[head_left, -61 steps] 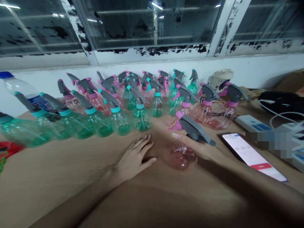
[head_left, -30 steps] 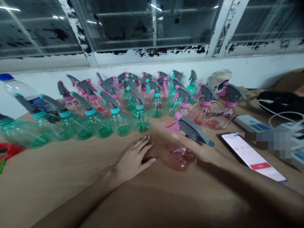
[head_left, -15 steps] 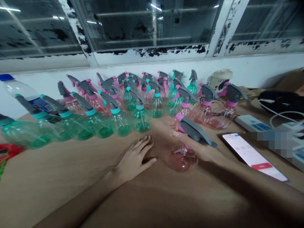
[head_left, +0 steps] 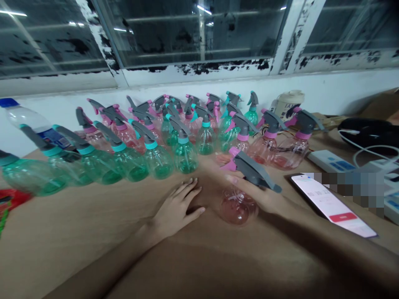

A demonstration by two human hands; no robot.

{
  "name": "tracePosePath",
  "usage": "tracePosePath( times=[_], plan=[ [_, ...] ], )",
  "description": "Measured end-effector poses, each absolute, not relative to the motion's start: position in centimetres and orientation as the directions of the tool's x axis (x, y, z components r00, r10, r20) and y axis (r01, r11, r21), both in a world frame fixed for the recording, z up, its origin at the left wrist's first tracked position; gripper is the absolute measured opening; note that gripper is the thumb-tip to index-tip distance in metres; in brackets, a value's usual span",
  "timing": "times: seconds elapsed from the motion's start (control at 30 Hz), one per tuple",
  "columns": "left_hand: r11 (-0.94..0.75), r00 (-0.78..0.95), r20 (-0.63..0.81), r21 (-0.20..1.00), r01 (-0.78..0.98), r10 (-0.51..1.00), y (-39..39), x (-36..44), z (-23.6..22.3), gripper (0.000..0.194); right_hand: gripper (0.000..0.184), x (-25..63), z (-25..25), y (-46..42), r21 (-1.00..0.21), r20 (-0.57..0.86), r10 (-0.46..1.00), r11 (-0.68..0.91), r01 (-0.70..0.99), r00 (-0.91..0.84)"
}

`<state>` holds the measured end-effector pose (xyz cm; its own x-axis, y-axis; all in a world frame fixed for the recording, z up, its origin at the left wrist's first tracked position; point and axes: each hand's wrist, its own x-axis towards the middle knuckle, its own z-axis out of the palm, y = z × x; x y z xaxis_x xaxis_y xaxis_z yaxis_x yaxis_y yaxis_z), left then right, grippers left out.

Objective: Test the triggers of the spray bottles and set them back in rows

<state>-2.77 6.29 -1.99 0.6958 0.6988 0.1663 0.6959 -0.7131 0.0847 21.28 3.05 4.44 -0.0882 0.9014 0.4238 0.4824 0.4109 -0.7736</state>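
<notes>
My left hand (head_left: pixel 177 209) lies palm down on the wooden table (head_left: pixel 84 232), fingers spread, holding nothing. To its right stands a pink spray bottle (head_left: pixel 237 211) with a grey and pink trigger head. Around the neck of this bottle, just under the head, is my right hand (head_left: pixel 262 197); its far fingers are blurred and partly hidden. The nearest things beyond my left hand are a front row of green spray bottles, among them one green spray bottle (head_left: pixel 187 160) with a turquoise collar. Behind my right hand stands another pink spray bottle (head_left: pixel 291 151).
Several more pink and green spray bottles crowd back to the wall. A lit phone (head_left: pixel 333 205) and a white power strip (head_left: pixel 330 161) lie at right. A white tub (head_left: pixel 289 101) stands behind, near a black pouch (head_left: pixel 368 133). At far left are a clear water bottle (head_left: pixel 28 118) and red plastic (head_left: pixel 15 199).
The trigger head of the held spray bottle has turned slightly, showing more of its pink nozzle and trigger. The bottle has shifted a little left. My left hand has not moved.
</notes>
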Motion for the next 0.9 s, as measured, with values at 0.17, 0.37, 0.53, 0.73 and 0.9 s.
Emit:
tracePosePath(
  times=[0.17,0.37,0.53,0.73,0.9],
  plan=[
    [-0.716,0.698,0.168,0.088,0.693,0.696,6.4,-2.9,-2.3,0.056,0.026,21.1,4.9,2.8,-0.794,0.371,0.918,0.391,0.466,-0.138],
    [-0.714,0.696,0.166,0.091,0.695,0.699,6.3,-2.9,-2.2,0.056,0.024,21.1,5.4,2.9,-0.787,0.407,0.909,0.399,0.47,-0.09],
    [-0.711,0.695,0.153,0.086,0.698,0.702,6.3,-2.8,-2.0,0.056,0.021,21.2,5.1,3.2,-0.78,0.435,0.897,0.419,0.465,-0.077],
    [-0.712,0.696,0.161,0.079,0.698,0.7,6.4,-2.8,-2.1,0.056,0.023,21.6,4.1,3.3,-0.825,0.373,0.924,0.372,0.426,-0.084],
    [-0.716,0.699,0.172,0.063,0.696,0.694,6.4,-2.9,-2.3,0.057,0.025,21.8,3.6,3.2,-0.805,0.376,0.914,0.403,0.435,-0.15]
  ],
)
